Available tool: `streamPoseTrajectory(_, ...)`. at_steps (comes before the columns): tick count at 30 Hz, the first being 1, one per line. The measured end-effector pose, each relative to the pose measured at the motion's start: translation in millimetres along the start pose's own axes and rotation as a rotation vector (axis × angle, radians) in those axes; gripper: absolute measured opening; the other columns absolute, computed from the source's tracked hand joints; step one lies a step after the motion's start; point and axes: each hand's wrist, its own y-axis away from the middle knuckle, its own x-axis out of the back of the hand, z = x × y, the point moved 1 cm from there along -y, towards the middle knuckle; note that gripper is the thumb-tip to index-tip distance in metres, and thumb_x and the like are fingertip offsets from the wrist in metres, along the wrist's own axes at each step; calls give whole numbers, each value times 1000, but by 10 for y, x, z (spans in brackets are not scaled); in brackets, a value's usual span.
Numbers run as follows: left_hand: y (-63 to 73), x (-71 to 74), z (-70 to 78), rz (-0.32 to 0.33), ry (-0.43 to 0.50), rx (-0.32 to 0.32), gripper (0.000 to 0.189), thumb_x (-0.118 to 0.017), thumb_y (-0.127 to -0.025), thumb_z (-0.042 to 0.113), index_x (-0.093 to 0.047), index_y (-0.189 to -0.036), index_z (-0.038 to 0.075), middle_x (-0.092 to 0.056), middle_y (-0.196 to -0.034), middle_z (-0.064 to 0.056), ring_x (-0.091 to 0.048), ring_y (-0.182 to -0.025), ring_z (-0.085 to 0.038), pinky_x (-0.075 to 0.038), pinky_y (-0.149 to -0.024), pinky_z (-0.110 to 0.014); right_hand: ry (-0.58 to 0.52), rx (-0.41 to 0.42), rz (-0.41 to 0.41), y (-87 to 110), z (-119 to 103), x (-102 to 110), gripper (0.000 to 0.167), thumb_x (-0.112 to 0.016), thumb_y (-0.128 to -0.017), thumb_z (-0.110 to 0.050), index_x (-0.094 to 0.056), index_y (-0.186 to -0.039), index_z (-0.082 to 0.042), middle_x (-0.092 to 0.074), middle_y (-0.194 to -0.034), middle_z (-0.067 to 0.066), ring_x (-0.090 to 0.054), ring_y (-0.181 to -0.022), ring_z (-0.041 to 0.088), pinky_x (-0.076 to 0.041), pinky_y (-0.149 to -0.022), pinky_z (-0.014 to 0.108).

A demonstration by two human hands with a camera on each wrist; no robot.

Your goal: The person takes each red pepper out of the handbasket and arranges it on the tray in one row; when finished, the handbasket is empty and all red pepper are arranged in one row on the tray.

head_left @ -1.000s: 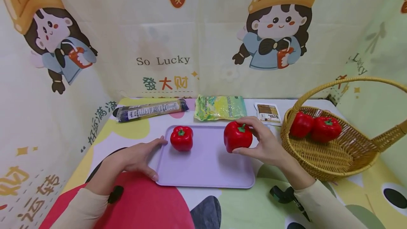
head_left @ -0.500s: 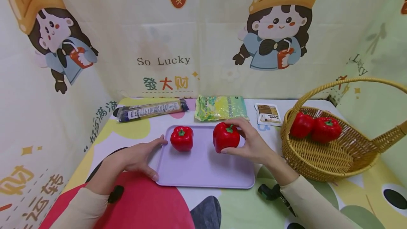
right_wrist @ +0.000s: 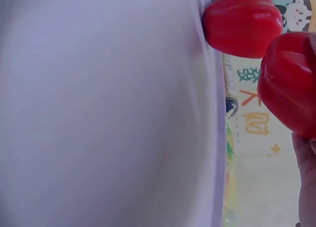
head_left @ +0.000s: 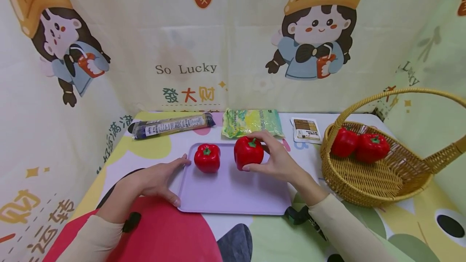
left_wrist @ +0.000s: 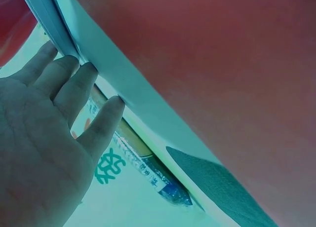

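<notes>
Right hand [head_left: 279, 161]: red pepper [head_left: 248, 153] gripped between thumb and fingers, held above the tray [head_left: 233, 199], right of a second pepper [head_left: 207, 158]. Left hand [head_left: 155, 179]: fingers extended, tray's left edge touched. Step, as judged: placing; level lowering, then loosened fingers, seemingly called for.

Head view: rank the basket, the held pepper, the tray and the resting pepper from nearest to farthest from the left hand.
1. Tray: the left hand touches its left edge.
2. Resting pepper: on the tray's left part.
3. Held pepper: farther right, in the right hand.
4. Basket: far right, beyond the tray.
</notes>
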Motion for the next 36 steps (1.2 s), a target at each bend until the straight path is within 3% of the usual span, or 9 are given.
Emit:
streamPoseTrajectory(15,33,20,16,-2,13,5,118,-95,-60,55,-36,-157,23,-31,-165,-12,-41,-140,-37,-43,-110,-60,14,-29,-57,-216,-91,-134,81,-93,-75,-22,-49,-143,-20,-52,-140,-3,-51,-128,18,-59,-93,44)
streamPoseTrajectory(23,17,18,19,0,6,-6,118,-95,-61,55,-36,-157,22,-31,-166,-13,-42,-140,-36,-42,-111,-60,47,-107,-93,-256,-43,-196,83,-92,-77,-24,-45,-146,-20,-49,-140,-2,-48,-131,18,-58,-94,45)
streamPoseTrajectory(31,17,17,19,0,6,-5,117,-95,-60,55,-37,-156,23,-32,-165,-13,-42,-139,-36,-42,-111,-60,81,-121,-97,-247,-9,-269,84,-92,-75,-24,-47,-145,-12,-52,-138,2,-50,-129,20,-60,-91,40)
streamPoseTrajectory(36,17,9,17,2,13,-4,118,-95,-60,55,-36,-157,23,-32,-164,-13,-43,-139,-36,-42,-111,-60,91,-137,-117,-239,0,-302,82,-92,-76,-25,-46,-144,-13,-52,-137,2,-50,-128,20,-60,-89,38)
